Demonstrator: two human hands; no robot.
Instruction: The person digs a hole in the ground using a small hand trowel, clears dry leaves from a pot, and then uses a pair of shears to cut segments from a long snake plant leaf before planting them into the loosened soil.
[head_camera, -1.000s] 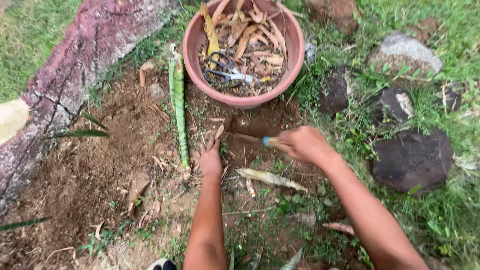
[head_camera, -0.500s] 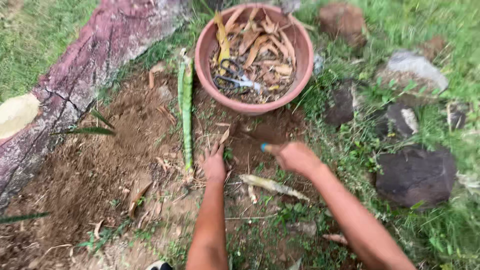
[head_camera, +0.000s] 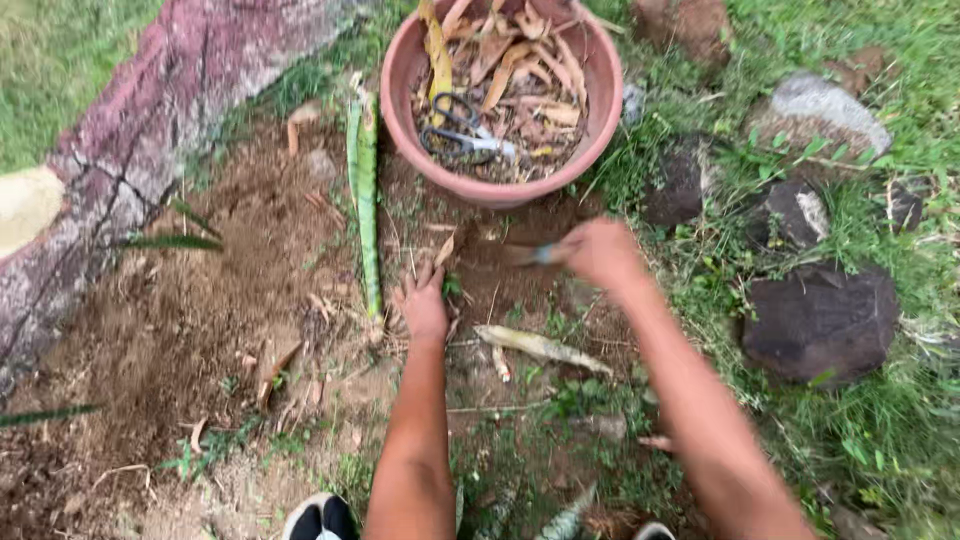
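Observation:
My left hand (head_camera: 424, 303) rests on bare brown soil with its fingers spread, just right of a long green stalk (head_camera: 366, 190) lying on the ground. My right hand (head_camera: 598, 252) is closed around a small tool (head_camera: 530, 255) with a blue-tipped handle, its blurred end pointing left over the soil below a terracotta bowl (head_camera: 402, 72). The bowl holds dry brown leaves and a pair of black-handled scissors (head_camera: 458, 135). A pale dry leaf strip (head_camera: 538, 346) lies between my forearms.
A cracked pinkish stone kerb (head_camera: 140, 130) runs along the left. Several dark rocks (head_camera: 820, 320) sit in grass to the right. My shoes (head_camera: 318, 518) show at the bottom edge. Loose dry leaves lie scattered on the dirt.
My right hand with the tool has shifted slightly back and right across the soil. The left hand stays on the ground, and the view has moved closer.

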